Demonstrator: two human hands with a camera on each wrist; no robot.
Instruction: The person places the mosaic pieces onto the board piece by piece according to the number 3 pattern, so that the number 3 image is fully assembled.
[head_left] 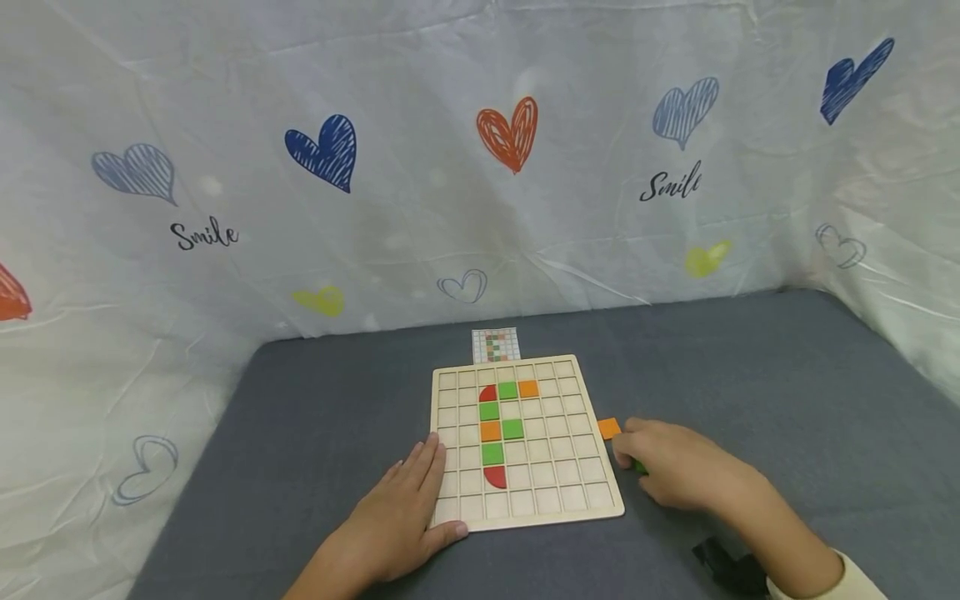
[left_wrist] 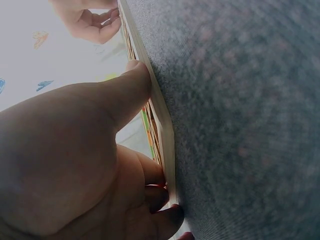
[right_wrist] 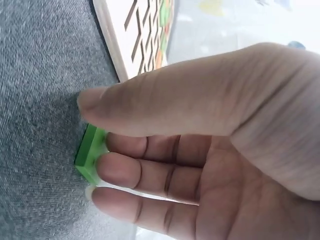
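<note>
A pale wooden grid board (head_left: 551, 500) lies on the dark grey cloth. Several green square tiles (head_left: 492, 453), two orange tiles (head_left: 528, 389) and two rounded red pieces (head_left: 495, 477) sit in its cells. My left hand (head_left: 401, 512) rests on the board's left side with fingers extended, its thumb at the near left corner. To the right of the board, my right hand (head_left: 678, 467) pinches a green tile (right_wrist: 90, 152) between thumb and fingers, low against the cloth. Just beyond these fingertips is a loose orange tile (head_left: 609, 428), beside the board's right edge.
A small printed card (head_left: 495, 344) with a coloured grid pattern lies behind the board's far edge. Under the right forearm is a black object (head_left: 731, 568), its kind unclear. A white sheet with hearts (head_left: 510, 137) hangs behind the table.
</note>
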